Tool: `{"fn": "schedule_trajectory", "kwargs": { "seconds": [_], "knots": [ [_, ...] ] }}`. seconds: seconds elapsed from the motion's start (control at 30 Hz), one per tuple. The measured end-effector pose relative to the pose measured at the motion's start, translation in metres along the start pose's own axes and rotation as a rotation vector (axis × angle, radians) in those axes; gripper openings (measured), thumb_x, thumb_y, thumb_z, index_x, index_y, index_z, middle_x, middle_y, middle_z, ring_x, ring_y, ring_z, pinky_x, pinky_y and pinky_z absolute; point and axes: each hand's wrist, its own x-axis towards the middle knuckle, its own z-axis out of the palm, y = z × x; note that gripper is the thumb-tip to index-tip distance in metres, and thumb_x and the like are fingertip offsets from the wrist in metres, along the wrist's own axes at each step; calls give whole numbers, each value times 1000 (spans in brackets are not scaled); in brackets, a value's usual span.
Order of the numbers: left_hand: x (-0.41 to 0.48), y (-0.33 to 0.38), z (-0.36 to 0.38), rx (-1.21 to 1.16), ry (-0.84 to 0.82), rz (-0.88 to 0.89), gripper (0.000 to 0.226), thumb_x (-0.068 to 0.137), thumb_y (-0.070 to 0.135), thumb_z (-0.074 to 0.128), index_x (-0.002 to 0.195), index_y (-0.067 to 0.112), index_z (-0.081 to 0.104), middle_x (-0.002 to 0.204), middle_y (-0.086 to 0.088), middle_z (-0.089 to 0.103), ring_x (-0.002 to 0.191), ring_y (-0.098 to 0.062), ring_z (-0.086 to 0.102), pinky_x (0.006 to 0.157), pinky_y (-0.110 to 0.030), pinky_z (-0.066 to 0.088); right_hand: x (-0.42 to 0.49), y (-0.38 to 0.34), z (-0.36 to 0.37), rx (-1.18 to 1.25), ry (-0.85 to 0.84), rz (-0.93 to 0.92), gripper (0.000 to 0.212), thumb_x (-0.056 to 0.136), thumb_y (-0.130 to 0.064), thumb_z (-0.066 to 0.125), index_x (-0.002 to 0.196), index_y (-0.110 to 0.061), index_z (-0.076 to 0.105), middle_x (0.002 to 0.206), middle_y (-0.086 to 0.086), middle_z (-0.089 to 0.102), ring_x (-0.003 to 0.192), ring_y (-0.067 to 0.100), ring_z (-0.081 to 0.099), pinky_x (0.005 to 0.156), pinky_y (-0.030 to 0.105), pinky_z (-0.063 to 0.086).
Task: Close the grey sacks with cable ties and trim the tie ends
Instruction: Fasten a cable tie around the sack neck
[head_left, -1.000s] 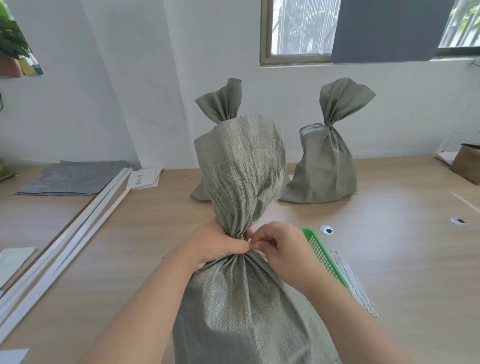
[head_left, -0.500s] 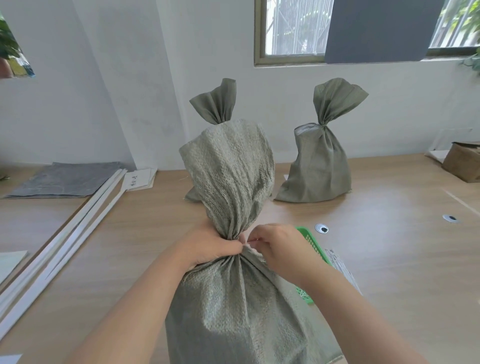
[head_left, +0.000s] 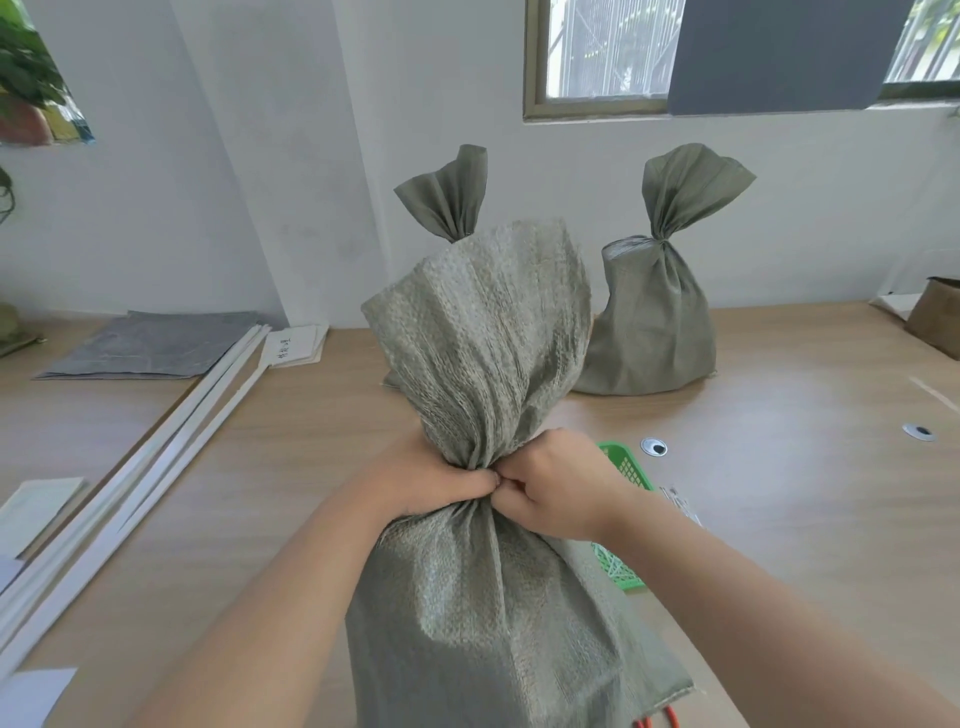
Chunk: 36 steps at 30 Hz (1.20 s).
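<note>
A grey woven sack (head_left: 483, 597) stands upright on the table right in front of me, its top bunched into a narrow neck. My left hand (head_left: 423, 480) is clenched around that neck from the left. My right hand (head_left: 558, 486) is closed against the neck from the right, fingertips meeting the left hand's; any cable tie there is hidden by the fingers. Loose white cable ties (head_left: 680, 504) lie on the table to the right. Two more grey sacks with tied necks, one (head_left: 654, 322) at the back right and another (head_left: 449, 195) behind the near sack, stand by the wall.
A green mesh basket (head_left: 626, 467) sits just behind my right wrist. Orange tool handles (head_left: 657, 719) peek out by the sack's base. White strips (head_left: 171, 436) lie along the left, with flat grey sacks (head_left: 150, 345) and papers. A brown box (head_left: 937, 317) is at the right edge.
My hands have pressed closer together at the sack's neck, and the thin white tie end seen earlier between the fingers is now covered. The view has shifted slightly nearer.
</note>
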Motion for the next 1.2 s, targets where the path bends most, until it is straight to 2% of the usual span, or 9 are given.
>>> {"fn": "schedule_trajectory", "kwargs": {
  "seconds": [0.17, 0.33, 0.43, 0.6, 0.8, 0.87, 1.0, 1.1, 1.2],
  "knots": [
    [-6, -1, 5, 18, -8, -31, 4, 87, 27, 68, 88, 23, 69, 87, 14, 68, 69, 19, 53, 57, -3, 39, -15, 8, -5, 39, 50, 19, 26, 73, -27, 44, 52, -17, 33, 44, 1, 23, 40, 30, 26, 40, 24, 21],
    [-9, -1, 4, 34, 9, 15, 18, 86, 24, 72, 103, 15, 72, 98, 5, 71, 72, 26, 50, 65, 1, 41, -16, 11, 2, -143, -40, -33, 37, 88, -37, 29, 81, -19, 60, 63, 4, 62, 58, 33, 59, 46, 31, 35],
    [-10, 3, 3, 61, 21, 54, 26, 83, 26, 76, 107, 18, 72, 98, 13, 67, 76, 27, 49, 65, -3, 39, -11, 6, 0, -234, -56, -66, 37, 92, -38, 33, 77, -18, 59, 66, 2, 63, 62, 32, 62, 46, 31, 36],
    [-17, 4, -3, 115, 1, 11, 41, 83, 36, 77, 122, 27, 66, 98, 26, 51, 79, 15, 43, 65, 5, 34, -4, 1, -10, -262, -25, -147, 34, 87, -40, 41, 63, -20, 57, 56, 1, 58, 48, 31, 56, 43, 26, 24],
    [-19, 5, -5, 58, -105, -99, 55, 82, 42, 76, 133, 32, 56, 114, 21, 51, 110, -3, 47, 91, -19, 35, -6, -1, -3, -95, 2, -136, 29, 78, -36, 48, 57, -17, 52, 51, 5, 53, 44, 32, 49, 44, 25, 25],
    [-18, 5, -6, 31, -114, -100, 53, 81, 42, 78, 129, 35, 57, 113, 23, 52, 111, -4, 49, 93, -20, 36, -10, -3, -1, -92, 34, -94, 30, 76, -37, 48, 54, -17, 50, 45, 4, 49, 39, 32, 46, 40, 24, 26],
    [-16, 4, -5, 10, -143, -45, 27, 83, 42, 76, 100, 49, 58, 103, 33, 55, 102, 4, 54, 82, -9, 39, -20, -9, -1, -78, 125, -70, 28, 76, -32, 49, 55, -24, 32, 37, 2, 35, 32, 29, 36, 35, 23, 28],
    [-13, 0, -2, 46, -126, -32, 18, 84, 45, 74, 100, 43, 65, 105, 28, 63, 105, 2, 57, 85, -11, 41, -25, -8, -2, -74, 175, -67, 30, 75, -28, 50, 56, -24, 27, 43, -4, 18, 36, 24, 22, 37, 21, 21],
    [-14, -1, -2, 58, -141, -43, 15, 83, 48, 73, 96, 45, 64, 101, 33, 60, 97, 10, 55, 80, -5, 38, -30, -5, -1, -53, 164, -29, 31, 76, -27, 48, 52, -21, 28, 44, -5, 17, 38, 23, 20, 41, 20, 17]
  ]
}}
